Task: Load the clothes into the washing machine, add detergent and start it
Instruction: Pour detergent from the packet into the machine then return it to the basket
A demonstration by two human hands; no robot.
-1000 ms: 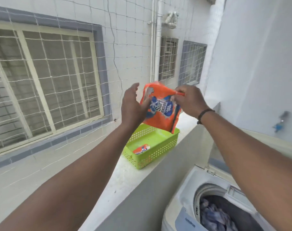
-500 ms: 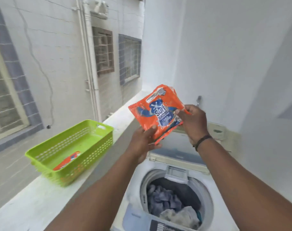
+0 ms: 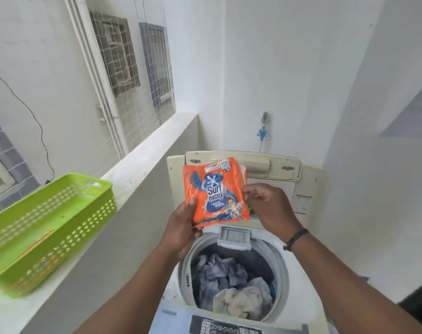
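Both hands — left (image 3: 181,227), right (image 3: 270,206) — pinch an orange detergent packet (image 3: 216,191) above the open washer (image 3: 306,273), clothes (image 3: 229,285) already inside — detergent and start remain.

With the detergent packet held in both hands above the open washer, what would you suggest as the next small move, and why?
Probably tear open the detergent packet at its top right corner. The left hand grips its lower left edge, the right hand pinches its right edge, it looks unopened, and the clothes already lie in the drum below.
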